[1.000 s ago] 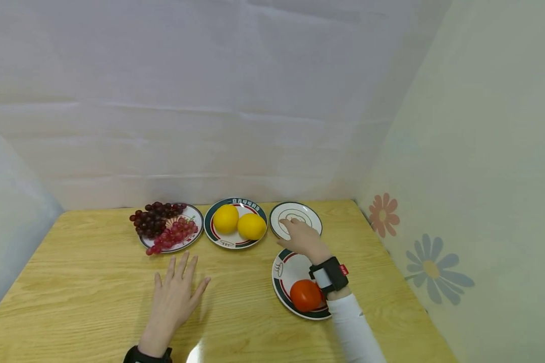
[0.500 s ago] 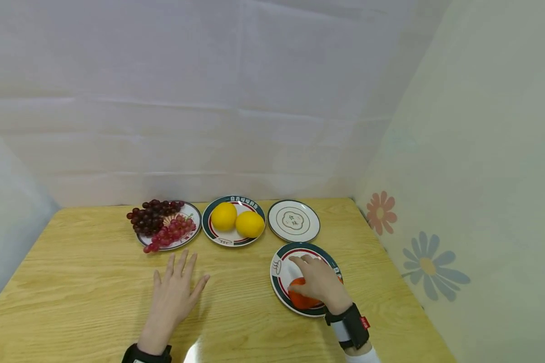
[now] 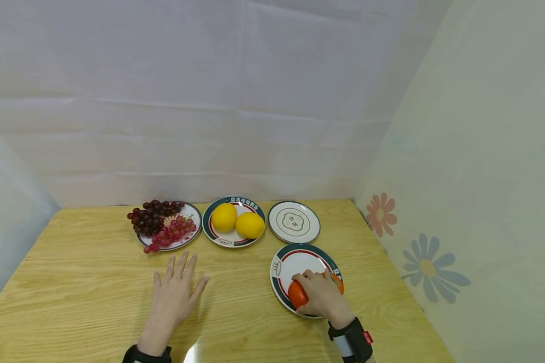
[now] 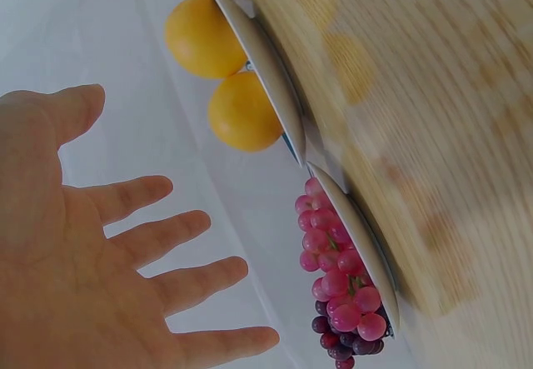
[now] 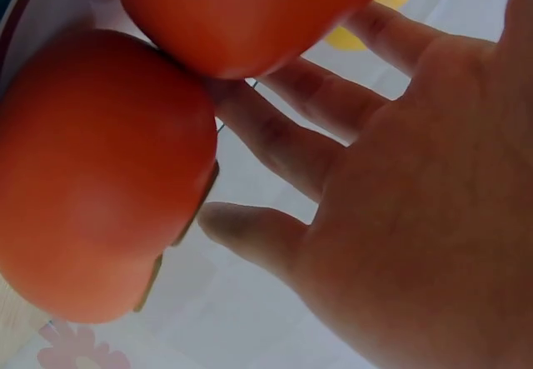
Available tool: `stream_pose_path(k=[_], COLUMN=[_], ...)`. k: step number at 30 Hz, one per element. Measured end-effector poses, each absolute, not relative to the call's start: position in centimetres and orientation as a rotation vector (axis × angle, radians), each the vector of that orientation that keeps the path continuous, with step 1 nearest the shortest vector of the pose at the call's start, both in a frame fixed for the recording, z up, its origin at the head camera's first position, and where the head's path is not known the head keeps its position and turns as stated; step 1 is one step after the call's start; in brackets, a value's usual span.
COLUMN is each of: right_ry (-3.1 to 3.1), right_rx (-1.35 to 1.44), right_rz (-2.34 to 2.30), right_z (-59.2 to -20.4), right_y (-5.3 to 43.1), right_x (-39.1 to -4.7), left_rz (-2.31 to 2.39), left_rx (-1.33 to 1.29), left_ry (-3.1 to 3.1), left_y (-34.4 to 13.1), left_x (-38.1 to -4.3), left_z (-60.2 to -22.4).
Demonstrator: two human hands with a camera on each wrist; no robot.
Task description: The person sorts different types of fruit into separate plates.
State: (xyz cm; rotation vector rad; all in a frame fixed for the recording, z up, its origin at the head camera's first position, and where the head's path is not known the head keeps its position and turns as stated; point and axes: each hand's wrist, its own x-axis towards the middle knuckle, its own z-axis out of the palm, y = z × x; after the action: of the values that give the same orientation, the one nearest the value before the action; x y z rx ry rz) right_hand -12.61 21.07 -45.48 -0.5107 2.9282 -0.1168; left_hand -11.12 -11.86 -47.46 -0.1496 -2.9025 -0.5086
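Observation:
My right hand (image 3: 323, 297) curls over a round, smooth red-orange fruit (image 3: 297, 294) on the near right green-rimmed plate (image 3: 290, 262). In the right wrist view, several fingertips pass behind that fruit (image 5: 250, 15), and the little finger points at a persimmon (image 5: 100, 177) with stiff leaves. The persimmon (image 3: 338, 283) lies against the hand's right side in the head view, partly hidden. With fingers spread, my left hand (image 3: 174, 297) holds nothing over the left part of the table, in front of the grapes. Its palm and fingers (image 4: 158, 281) show in the left wrist view.
Dark and pink grapes (image 3: 174, 232) overhang a small plate (image 3: 193, 214) at the back left. Beside it, a green-rimmed plate (image 3: 209, 214) bears two yellow fruits (image 3: 250, 225). A small white plate (image 3: 294, 222) stands right of that. Walls enclose the wooden table (image 3: 86, 282).
My right hand has drawn back from over the small white plate to the near right plate, then come down around the red-orange fruit. The left hand has stayed put.

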Motion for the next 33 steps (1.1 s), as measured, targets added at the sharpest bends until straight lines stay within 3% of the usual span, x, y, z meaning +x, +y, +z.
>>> stream_pose_path(k=[11, 21, 27, 33], right_ry=[2.97, 3.079, 3.095, 3.052], right_rx=[-0.453, -0.484, -0.355, -0.303], right_rz=[-0.103, -0.218, -0.237, -0.183], right_z=[-44.3, -41.7, -43.0, -45.6], right_y=[20.3, 20.5, 20.4, 19.7], right_x=[-14.8, -24.0, -28.6, -30.5], left_rz=[-0.508, -0.495, -0.501, -0.493], left_rx=[-0.133, -0.116, -0.111, -0.101], left_ry=[-2.911, -2.907, -2.912, -2.889], left_y=[-12.1, -12.2, -12.3, -12.5], left_x=[-11.0, -11.0, -11.0, -11.0], left_z=[-47.4, -47.3, -47.3, -47.4])
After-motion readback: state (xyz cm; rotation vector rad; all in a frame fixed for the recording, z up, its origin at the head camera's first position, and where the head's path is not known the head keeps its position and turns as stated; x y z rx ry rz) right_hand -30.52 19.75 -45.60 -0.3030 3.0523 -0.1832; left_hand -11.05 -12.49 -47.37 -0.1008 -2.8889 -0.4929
